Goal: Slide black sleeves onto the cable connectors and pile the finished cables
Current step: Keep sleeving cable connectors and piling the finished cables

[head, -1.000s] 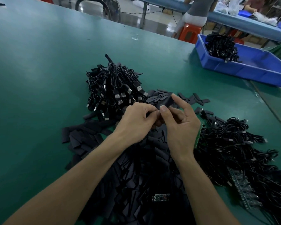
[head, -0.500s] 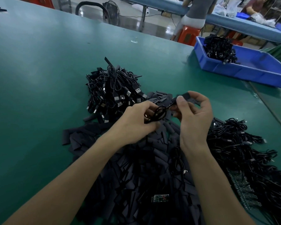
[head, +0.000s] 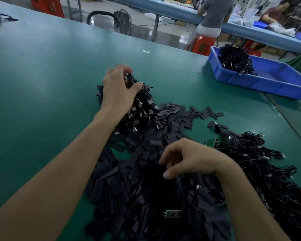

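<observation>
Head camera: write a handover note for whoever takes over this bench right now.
Left hand holds a cable on top of the finished pile, far left.
Right hand is curled over the sleeves; whether it pinches one is unclear.
Loose cables lie at the right.
Done: that pile.
Left: drop this cable, then sleeve the loose ones.

Loose black sleeves (head: 122,185) lie heaped between far cables (head: 143,108) and right cables (head: 261,164).
</observation>
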